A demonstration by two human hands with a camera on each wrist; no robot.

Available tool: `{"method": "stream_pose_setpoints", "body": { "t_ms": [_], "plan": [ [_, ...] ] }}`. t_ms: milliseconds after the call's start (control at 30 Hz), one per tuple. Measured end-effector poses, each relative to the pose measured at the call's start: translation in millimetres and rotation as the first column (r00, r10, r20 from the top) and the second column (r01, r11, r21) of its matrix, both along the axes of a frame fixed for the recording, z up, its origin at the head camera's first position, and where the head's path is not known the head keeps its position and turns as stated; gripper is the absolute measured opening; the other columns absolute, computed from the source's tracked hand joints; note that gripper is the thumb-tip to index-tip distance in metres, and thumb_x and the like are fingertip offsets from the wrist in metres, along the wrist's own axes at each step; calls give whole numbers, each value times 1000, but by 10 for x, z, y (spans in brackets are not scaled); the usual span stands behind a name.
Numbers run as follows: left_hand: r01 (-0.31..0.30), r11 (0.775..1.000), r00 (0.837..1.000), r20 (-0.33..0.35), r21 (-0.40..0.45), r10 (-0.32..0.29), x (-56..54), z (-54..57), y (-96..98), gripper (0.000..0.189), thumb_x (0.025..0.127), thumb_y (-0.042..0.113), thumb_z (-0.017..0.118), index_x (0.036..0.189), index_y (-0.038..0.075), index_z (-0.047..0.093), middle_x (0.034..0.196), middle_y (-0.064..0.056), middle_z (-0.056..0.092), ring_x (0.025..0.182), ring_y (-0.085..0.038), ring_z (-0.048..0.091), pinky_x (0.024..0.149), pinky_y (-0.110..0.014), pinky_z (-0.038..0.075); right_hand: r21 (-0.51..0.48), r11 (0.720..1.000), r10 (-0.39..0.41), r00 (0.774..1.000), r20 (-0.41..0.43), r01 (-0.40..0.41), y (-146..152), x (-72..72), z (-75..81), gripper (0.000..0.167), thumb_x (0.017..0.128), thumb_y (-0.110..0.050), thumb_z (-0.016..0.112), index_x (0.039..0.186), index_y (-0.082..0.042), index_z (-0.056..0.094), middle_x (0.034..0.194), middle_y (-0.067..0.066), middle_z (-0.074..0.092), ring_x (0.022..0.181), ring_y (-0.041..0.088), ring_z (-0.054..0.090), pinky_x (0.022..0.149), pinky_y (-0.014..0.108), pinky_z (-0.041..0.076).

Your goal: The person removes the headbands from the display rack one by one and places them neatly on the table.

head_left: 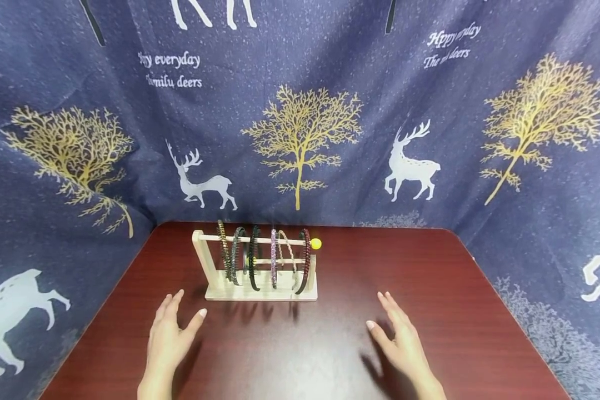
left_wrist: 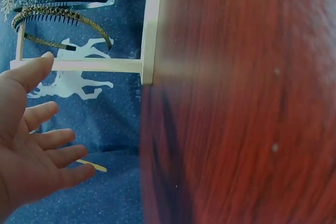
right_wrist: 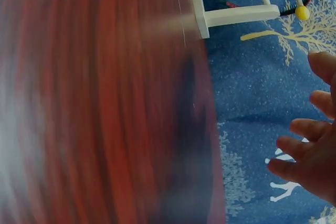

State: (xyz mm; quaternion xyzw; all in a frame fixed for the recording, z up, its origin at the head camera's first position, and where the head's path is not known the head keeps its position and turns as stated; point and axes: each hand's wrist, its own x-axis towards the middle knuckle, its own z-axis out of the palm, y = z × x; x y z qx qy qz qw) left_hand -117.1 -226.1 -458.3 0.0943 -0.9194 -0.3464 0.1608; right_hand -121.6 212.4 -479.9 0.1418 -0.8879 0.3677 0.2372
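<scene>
A pale wooden rack [head_left: 260, 293] stands on the table with several headbands hung over its upper rod, which ends in a yellow ball [head_left: 316, 244]. The row runs from a gold headband [head_left: 223, 250] at the left, past a black one [head_left: 253, 258] and a glittery pink one [head_left: 274, 258], to a dark red one [head_left: 306, 261] at the right. My left hand [head_left: 169, 339] is held out in front of the rack's left end, fingers spread and holding nothing. Farther off, to the right of the rack, my right hand [head_left: 400, 344] is likewise spread, with nothing in it.
The reddish-brown table [head_left: 380, 266] has a glossy top and casts back a bright glare near its front. A dark blue cloth [head_left: 330, 55] printed with deer and golden trees hangs behind the table and along both sides.
</scene>
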Motion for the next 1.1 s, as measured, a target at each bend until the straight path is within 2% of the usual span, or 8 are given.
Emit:
{"method": "stream_pose_setpoints", "body": {
  "t_ms": [100,167,433,567,667,800,967,1100],
  "plan": [
    [-9,999,1000,0,38,9,-9,-11,7,71,84,35,67,138,0,38,140,-31,30,124,-50,30,95,-62,27,-57,998,26,1000,18,-24,-72,-4,-23,65,80,-10,73,139,-11,45,140,16,41,122,35,42,96,25,36],
    [-11,998,1000,2,56,11,-23,-25,24,71,83,33,68,138,-1,39,140,-31,31,125,-48,30,96,-60,26,-94,995,45,999,30,-42,-114,-17,-31,65,80,-9,73,139,-12,44,140,15,41,123,34,41,95,15,29],
    [20,997,999,30,77,-22,-81,-52,41,72,84,35,67,139,0,37,138,-29,36,122,-47,35,96,-59,28,-171,983,81,994,73,-67,-298,-103,1,61,78,-10,75,134,-12,51,136,10,47,122,29,44,96,10,23],
    [37,996,997,61,78,-42,-118,-78,32,71,84,37,66,139,2,38,133,-29,41,115,-47,43,91,-59,33,-225,969,119,990,81,-98,-381,-158,11,55,78,-7,74,130,-7,55,132,10,51,119,28,47,97,16,30],
    [39,995,995,87,87,-47,-143,-94,20,71,84,39,66,139,3,38,130,-28,43,113,-45,47,89,-59,35,-282,952,156,983,101,-122,-442,-193,25,52,79,-5,73,128,-5,55,128,11,55,115,30,51,95,31,39],
    [55,992,994,92,111,-65,-197,-122,14,70,84,38,67,139,4,40,130,-26,45,112,-42,50,89,-56,38,-384,914,205,967,154,-133,-519,-241,35,48,81,-2,70,127,-3,55,125,14,56,113,34,51,92,50,39],
    [73,985,992,94,156,-89,-279,-160,7,70,83,35,69,138,3,41,133,-27,42,114,-42,48,90,-55,38,-490,860,273,940,206,-142,-628,-314,61,43,83,-4,68,125,-3,56,123,12,57,111,31,53,91,52,39],
    [62,981,989,121,183,-85,-338,-192,-19,72,83,37,69,139,4,39,135,-26,39,118,-42,44,93,-56,35,-545,819,338,919,202,-181,-709,-377,76,42,84,-2,66,124,1,55,123,14,57,111,30,53,93,53,37]
  ]
}}
